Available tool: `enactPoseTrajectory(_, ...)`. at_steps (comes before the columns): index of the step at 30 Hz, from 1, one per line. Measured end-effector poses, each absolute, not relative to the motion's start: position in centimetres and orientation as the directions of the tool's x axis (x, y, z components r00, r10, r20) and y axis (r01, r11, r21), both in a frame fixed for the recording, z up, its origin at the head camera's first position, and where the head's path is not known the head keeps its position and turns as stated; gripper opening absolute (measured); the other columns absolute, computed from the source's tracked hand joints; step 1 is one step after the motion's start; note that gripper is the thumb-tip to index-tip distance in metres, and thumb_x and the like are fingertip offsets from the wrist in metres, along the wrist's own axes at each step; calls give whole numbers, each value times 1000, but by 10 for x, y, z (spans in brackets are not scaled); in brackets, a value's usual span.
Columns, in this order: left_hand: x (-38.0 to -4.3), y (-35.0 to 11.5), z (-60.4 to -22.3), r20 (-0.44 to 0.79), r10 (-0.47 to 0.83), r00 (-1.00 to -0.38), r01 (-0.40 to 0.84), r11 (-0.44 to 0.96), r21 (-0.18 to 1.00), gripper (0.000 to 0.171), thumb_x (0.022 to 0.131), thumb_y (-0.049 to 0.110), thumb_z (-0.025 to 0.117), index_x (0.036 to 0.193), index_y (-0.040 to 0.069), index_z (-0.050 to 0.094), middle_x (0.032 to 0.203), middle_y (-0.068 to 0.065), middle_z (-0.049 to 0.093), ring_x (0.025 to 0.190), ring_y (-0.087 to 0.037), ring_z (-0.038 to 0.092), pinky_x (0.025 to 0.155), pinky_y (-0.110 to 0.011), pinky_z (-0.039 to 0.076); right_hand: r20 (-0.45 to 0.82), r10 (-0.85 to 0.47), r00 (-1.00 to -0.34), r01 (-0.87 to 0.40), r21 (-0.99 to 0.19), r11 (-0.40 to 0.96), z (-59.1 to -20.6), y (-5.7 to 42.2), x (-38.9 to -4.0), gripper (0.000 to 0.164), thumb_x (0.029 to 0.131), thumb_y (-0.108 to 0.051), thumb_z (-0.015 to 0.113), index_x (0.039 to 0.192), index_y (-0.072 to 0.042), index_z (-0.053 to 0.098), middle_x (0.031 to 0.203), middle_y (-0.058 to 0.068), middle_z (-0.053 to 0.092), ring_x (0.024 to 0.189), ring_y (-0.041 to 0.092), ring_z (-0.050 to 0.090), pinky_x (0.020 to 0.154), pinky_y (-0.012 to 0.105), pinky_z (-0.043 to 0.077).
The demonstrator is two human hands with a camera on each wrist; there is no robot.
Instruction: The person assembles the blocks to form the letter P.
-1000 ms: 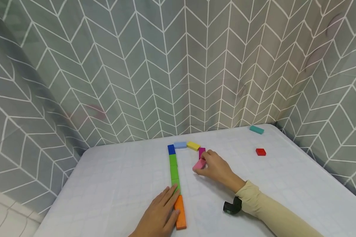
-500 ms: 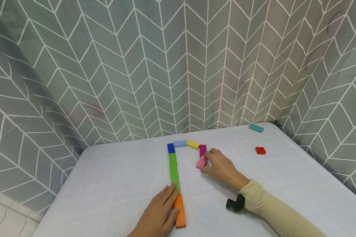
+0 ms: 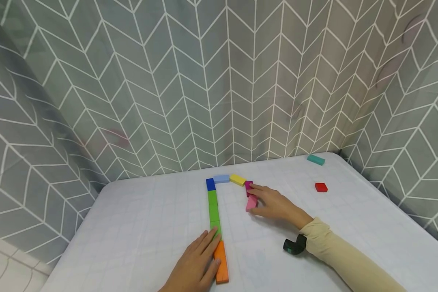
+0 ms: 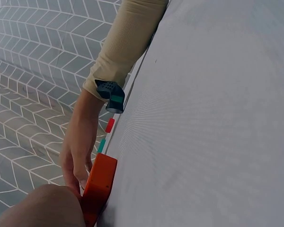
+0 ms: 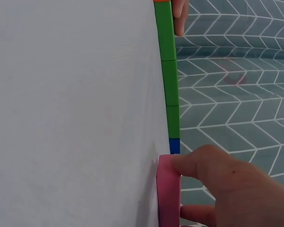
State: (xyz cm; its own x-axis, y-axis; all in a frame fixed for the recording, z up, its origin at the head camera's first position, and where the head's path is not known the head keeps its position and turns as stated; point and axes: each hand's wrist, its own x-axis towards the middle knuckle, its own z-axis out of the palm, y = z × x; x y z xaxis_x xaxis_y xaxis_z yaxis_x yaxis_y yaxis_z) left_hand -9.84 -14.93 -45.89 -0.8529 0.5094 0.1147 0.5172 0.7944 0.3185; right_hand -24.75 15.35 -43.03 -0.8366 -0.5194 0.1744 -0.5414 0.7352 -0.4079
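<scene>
My right hand (image 3: 277, 206) pinches a pink block (image 3: 252, 203), its thumb on the near end and fingers at the far end, as the right wrist view also shows the thumb (image 5: 196, 161) on it. The pink block meets the near end of a magenta block (image 3: 248, 185), partly behind the fingertips. My left hand (image 3: 194, 261) lies with extended fingers over a row of blocks, touching the nearest green block (image 3: 215, 225) and an orange block (image 3: 222, 269). Further along this straight row come more green blocks (image 3: 213, 205) and a dark blue block (image 3: 211, 184).
A light blue block (image 3: 222, 179) and a yellow block (image 3: 237, 179) link the dark blue end to the magenta block in a curve. To the right lie a red block (image 3: 321, 187) and a teal block (image 3: 316, 159) on the white tabletop (image 3: 142, 219). A patterned curtain (image 3: 219, 89) stands behind.
The pink block has shifted right and turned more in line with the magenta block, my right hand moving with it. The left hand has stayed on the row.
</scene>
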Motion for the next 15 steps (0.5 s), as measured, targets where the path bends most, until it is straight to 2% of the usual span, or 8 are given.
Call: enactPoseTrajectory(15, -98, -149, -459, 137, 515, -846, 531, 788, 312, 64, 112, 51, 36, 161, 10, 40, 169, -2, 28, 151, -29, 31, 118, -53, 32, 186, -515, -837, -543, -397, 740, -431, 157, -248, 67, 91, -36, 80, 146, -2, 60, 155, 18, 48, 139, 40, 46, 110, 62, 40)
